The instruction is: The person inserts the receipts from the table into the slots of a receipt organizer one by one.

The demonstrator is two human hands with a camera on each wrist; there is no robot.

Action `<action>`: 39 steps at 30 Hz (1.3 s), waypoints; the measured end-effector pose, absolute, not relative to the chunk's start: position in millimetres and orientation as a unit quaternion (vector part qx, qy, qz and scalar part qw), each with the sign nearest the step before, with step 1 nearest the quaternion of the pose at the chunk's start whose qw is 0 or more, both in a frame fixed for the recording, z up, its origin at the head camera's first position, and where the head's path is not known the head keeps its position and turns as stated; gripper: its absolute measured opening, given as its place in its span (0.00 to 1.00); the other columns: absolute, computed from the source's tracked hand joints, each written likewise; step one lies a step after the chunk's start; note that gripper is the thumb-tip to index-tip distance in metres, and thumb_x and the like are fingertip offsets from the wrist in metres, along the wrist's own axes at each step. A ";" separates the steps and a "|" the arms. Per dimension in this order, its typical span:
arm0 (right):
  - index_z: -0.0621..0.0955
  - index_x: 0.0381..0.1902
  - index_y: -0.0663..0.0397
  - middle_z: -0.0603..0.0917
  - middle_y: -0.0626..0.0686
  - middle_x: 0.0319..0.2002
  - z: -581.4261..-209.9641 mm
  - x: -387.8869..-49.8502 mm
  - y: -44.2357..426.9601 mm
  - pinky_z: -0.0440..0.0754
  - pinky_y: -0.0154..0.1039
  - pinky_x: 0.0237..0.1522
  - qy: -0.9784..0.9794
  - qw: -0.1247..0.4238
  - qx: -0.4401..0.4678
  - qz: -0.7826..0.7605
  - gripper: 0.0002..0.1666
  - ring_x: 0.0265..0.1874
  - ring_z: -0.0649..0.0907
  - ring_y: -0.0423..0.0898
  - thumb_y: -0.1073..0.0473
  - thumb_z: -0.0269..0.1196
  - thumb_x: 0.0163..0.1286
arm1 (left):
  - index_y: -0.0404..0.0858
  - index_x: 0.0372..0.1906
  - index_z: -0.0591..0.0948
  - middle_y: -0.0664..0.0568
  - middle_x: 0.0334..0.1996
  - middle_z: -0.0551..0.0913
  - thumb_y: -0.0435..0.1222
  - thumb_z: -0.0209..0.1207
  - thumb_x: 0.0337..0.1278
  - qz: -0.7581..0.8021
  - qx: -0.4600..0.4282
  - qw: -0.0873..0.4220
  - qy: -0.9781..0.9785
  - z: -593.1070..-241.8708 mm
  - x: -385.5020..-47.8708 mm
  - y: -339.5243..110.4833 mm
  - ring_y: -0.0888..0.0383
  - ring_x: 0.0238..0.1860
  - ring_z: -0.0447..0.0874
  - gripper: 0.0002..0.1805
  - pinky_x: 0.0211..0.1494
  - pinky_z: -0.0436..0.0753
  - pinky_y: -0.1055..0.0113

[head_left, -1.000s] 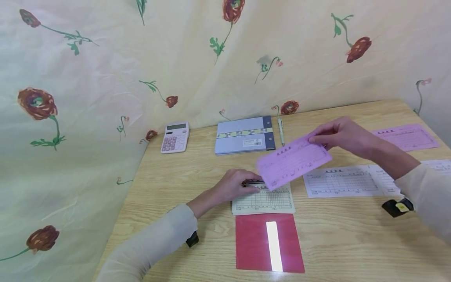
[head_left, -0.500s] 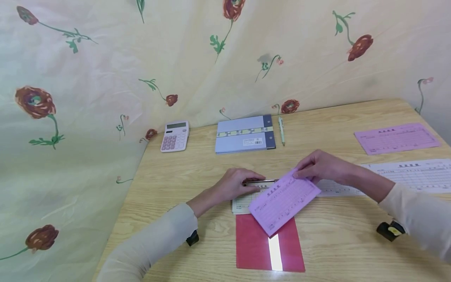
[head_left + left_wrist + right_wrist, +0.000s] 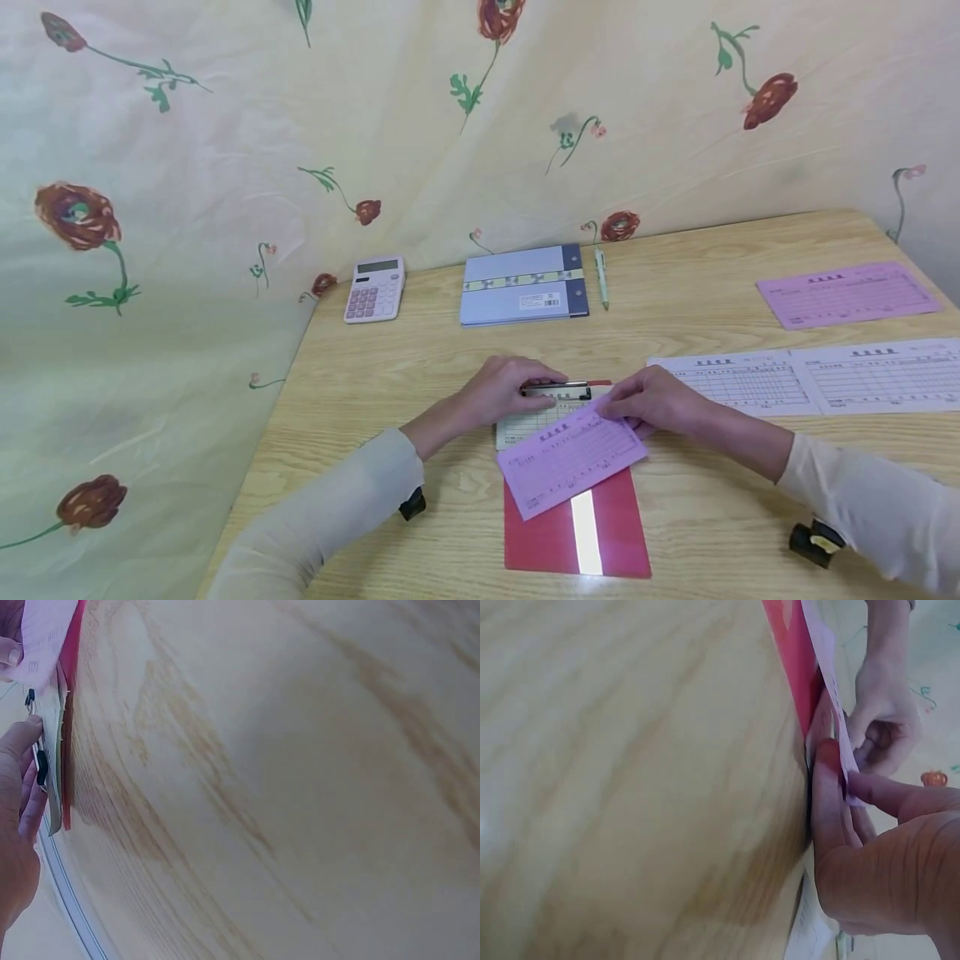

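Observation:
My left hand [image 3: 498, 392] pinches the metal clip [image 3: 562, 386] at the top of a red clipboard [image 3: 540, 542]. In the left wrist view the thumb lies on the clip's wire and the other fingers are behind it. Under the clip sits a small stack of whitish printed forms [image 3: 517, 429], partly covered. My right hand [image 3: 663, 398] pinches a pink printed form [image 3: 573, 467] by its upper right corner, thumb on top. This sheet slants across the whitish stack and the clipboard. In the right wrist view the pink form [image 3: 832, 682] appears edge-on.
Two white printed forms [image 3: 738, 386] lie side by side to the right, with another pink form [image 3: 847, 294] behind them. Along the back are a calculator [image 3: 375, 289], a blue binder [image 3: 517, 287] and a green pen [image 3: 602, 279]. A flowered cloth hangs behind the table.
My right hand has come down and left with the pink form, from above the right side to over the clipboard. More of the clip now shows. The left hand stays at the clip.

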State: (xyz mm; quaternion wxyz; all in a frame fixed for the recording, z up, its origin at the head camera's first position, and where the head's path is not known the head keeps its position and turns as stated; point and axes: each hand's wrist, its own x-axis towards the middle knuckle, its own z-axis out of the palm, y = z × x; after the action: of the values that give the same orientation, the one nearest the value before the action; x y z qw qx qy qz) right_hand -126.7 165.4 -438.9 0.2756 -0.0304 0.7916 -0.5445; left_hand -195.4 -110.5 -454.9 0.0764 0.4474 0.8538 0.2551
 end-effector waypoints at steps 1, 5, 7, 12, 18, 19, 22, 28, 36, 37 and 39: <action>0.88 0.53 0.71 0.92 0.56 0.37 -439.3 -125.7 164.3 0.87 0.39 0.30 0.796 0.272 -0.024 -0.540 0.17 0.30 0.88 0.46 0.61 0.69 0.73 | 0.46 0.63 0.87 0.57 0.55 0.90 0.40 0.72 0.68 0.253 0.449 0.076 0.854 -454.4 -195.4 -110.4 0.72 0.43 0.84 0.21 0.43 0.79 0.78; 0.89 0.53 0.67 0.91 0.53 0.37 -440.5 -122.4 161.5 0.83 0.36 0.29 0.817 0.250 -0.017 -0.520 0.18 0.30 0.86 0.44 0.59 0.70 0.73 | 0.45 0.63 0.87 0.56 0.56 0.90 0.40 0.71 0.69 0.245 0.457 0.075 0.852 -453.2 -195.2 -109.8 0.71 0.39 0.83 0.20 0.38 0.78 0.78; 0.89 0.53 0.67 0.91 0.52 0.38 -440.8 -120.5 160.5 0.80 0.35 0.29 0.827 0.238 -0.020 -0.509 0.18 0.31 0.85 0.44 0.58 0.70 0.73 | 0.44 0.64 0.87 0.56 0.56 0.89 0.40 0.71 0.69 0.241 0.459 0.075 0.852 -452.5 -194.7 -109.8 0.70 0.39 0.82 0.20 0.36 0.77 0.78; 0.88 0.54 0.68 0.91 0.52 0.39 -442.0 -116.0 159.3 0.77 0.35 0.30 0.843 0.211 -0.038 -0.494 0.20 0.33 0.83 0.44 0.57 0.69 0.74 | 0.43 0.63 0.87 0.55 0.57 0.89 0.40 0.70 0.70 0.235 0.465 0.075 0.850 -450.9 -193.5 -109.7 0.68 0.41 0.83 0.20 0.33 0.73 0.77; 0.88 0.53 0.68 0.90 0.52 0.38 -443.3 -113.3 158.9 0.76 0.34 0.31 0.845 0.193 -0.046 -0.497 0.19 0.34 0.81 0.45 0.57 0.69 0.75 | 0.42 0.62 0.87 0.54 0.56 0.90 0.38 0.69 0.71 0.220 0.477 0.069 0.848 -450.0 -194.1 -108.4 0.69 0.34 0.80 0.19 0.28 0.69 0.78; 0.88 0.53 0.68 0.90 0.52 0.38 -443.2 -113.1 159.1 0.76 0.34 0.30 0.844 0.193 -0.045 -0.498 0.18 0.34 0.81 0.45 0.57 0.68 0.75 | 0.41 0.62 0.87 0.54 0.56 0.90 0.38 0.69 0.71 0.218 0.479 0.068 0.848 -449.8 -194.4 -108.0 0.70 0.32 0.79 0.18 0.27 0.68 0.78; 0.88 0.53 0.69 0.90 0.52 0.38 -443.2 -112.9 159.7 0.77 0.34 0.30 0.839 0.196 -0.043 -0.506 0.18 0.34 0.82 0.45 0.58 0.68 0.76 | 0.41 0.62 0.88 0.53 0.55 0.90 0.38 0.69 0.70 0.208 0.485 0.064 0.847 -449.5 -195.3 -106.7 0.71 0.26 0.74 0.18 0.25 0.66 0.78; 0.89 0.51 0.68 0.90 0.53 0.37 -442.7 -111.6 159.8 0.76 0.34 0.29 0.833 0.194 -0.043 -0.516 0.16 0.33 0.81 0.44 0.59 0.68 0.75 | 0.40 0.61 0.88 0.52 0.54 0.90 0.37 0.69 0.70 0.195 0.493 0.063 0.845 -448.9 -196.4 -105.5 0.72 0.18 0.64 0.18 0.22 0.64 0.79; 0.88 0.52 0.68 0.89 0.53 0.40 -441.4 -111.8 159.8 0.72 0.33 0.28 0.841 0.197 -0.034 -0.503 0.17 0.34 0.80 0.45 0.58 0.66 0.77 | 0.40 0.61 0.88 0.52 0.53 0.91 0.36 0.67 0.71 0.192 0.491 0.067 0.847 -447.6 -196.6 -104.9 0.73 0.18 0.66 0.17 0.22 0.64 0.79; 0.88 0.53 0.68 0.89 0.53 0.40 -441.2 -112.0 159.8 0.71 0.33 0.28 0.842 0.199 -0.031 -0.501 0.17 0.34 0.80 0.45 0.58 0.66 0.77 | 0.40 0.61 0.88 0.52 0.53 0.91 0.36 0.67 0.72 0.195 0.489 0.068 0.847 -447.6 -196.6 -104.9 0.73 0.18 0.67 0.17 0.22 0.65 0.79; 0.88 0.54 0.69 0.89 0.54 0.41 -440.7 -112.3 159.2 0.71 0.34 0.27 0.842 0.202 -0.024 -0.499 0.17 0.34 0.80 0.45 0.58 0.66 0.77 | 0.39 0.60 0.88 0.52 0.52 0.91 0.35 0.66 0.72 0.201 0.487 0.071 0.847 -447.5 -196.6 -104.9 0.73 0.19 0.68 0.16 0.22 0.65 0.79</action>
State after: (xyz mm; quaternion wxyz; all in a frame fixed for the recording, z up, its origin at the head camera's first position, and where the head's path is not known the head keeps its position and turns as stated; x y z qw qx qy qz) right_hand -112.3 159.2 -440.7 0.2018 -0.0238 0.8421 -0.4995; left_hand -196.6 -104.9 -447.5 0.0712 0.4872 0.8469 0.2009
